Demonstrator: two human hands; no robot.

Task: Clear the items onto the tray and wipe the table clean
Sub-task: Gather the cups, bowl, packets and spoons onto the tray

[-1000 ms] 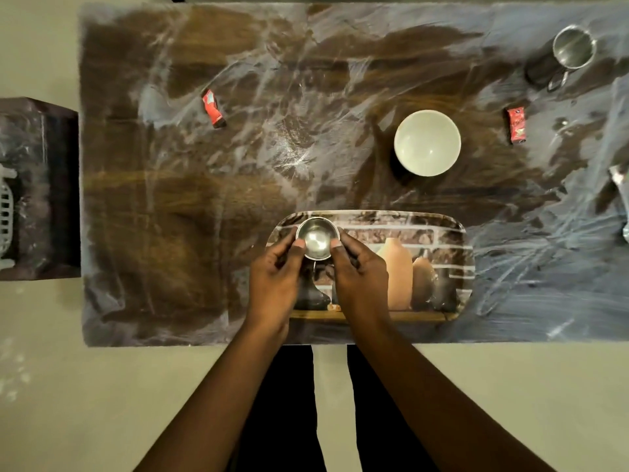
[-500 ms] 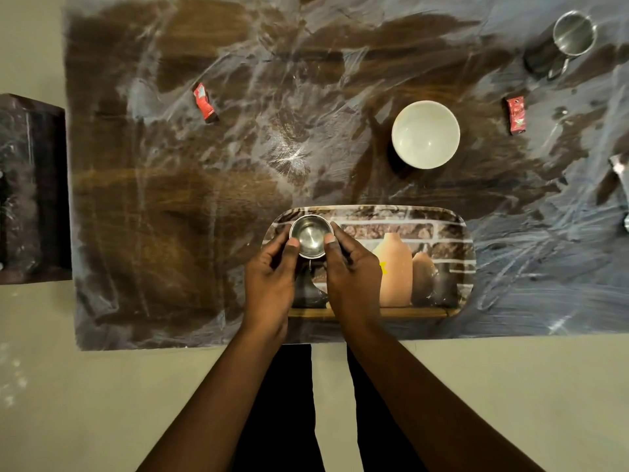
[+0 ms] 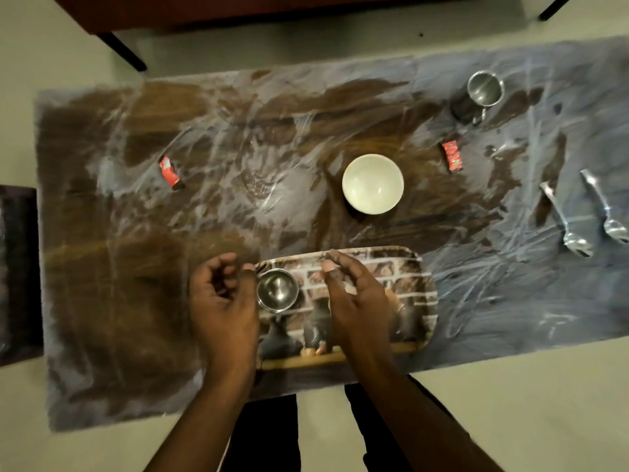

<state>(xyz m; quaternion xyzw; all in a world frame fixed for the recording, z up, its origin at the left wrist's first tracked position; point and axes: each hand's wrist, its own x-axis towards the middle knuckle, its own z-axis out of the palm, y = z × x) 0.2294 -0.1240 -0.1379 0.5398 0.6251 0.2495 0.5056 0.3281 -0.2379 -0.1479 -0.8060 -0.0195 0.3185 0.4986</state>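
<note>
Head view, looking down on a wooden surface (image 3: 112, 274) covered by a wrinkled clear plastic sheet smeared with whitish streaks. A printed tray (image 3: 422, 294) is seen at the near edge, just in front of the person. A small steel cup (image 3: 277, 289) is stood upright on the tray's left end, its mouth open to the camera.

Left hand (image 3: 223, 301) is held just left of the cup, fingers loosely curled, nothing gripped; whether the thumb tip touches the cup rim cannot be told through the blur. Right hand (image 3: 357, 298) is held over the middle of the tray, fingers relaxed and spread, nothing gripped, clear of the cup.

Off the tray, still on the surface:
- white bowl (image 3: 372, 183), empty, beyond the tray near centre.
- red packet (image 3: 169, 171), far left of the bowl.
- second red packet (image 3: 452, 156), right of the bowl.
- steel mug (image 3: 478, 95) with handle, far right corner.
- two spoons at the right end, side by side and apart: left spoon (image 3: 563, 221), right spoon (image 3: 606, 207), bowls toward the near edge.

A dark stool or side table (image 3: 17, 267) is partly seen at the left frame edge.
</note>
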